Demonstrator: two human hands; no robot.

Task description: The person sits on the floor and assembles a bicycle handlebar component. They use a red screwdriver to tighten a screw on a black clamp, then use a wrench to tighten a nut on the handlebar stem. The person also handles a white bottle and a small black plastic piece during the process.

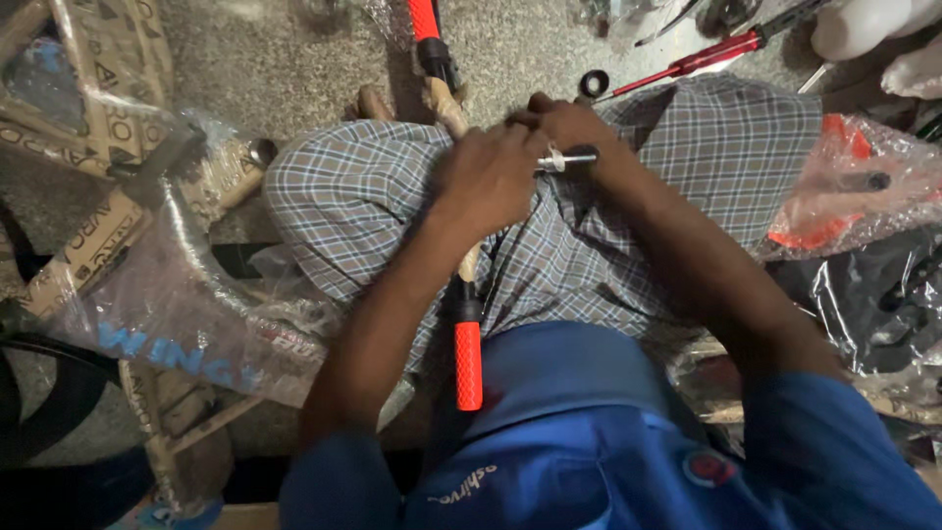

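Over the lap now: the left hand [488, 182] is wrapped tight around the middle of a handlebar [461, 265], the bar lying across the checked cloth [363, 196] on the knees, one red grip [469, 365] pointing back at the body, the other red grip [423, 18] out over the floor. The right hand [569, 132] pinches a short metal bolt [567, 159] at the bar's middle (fingertips hidden, so the exact hold is unclear). My worry: the bar rolling on the soft cloth could cock that bolt sideways, or drop it into the folds.
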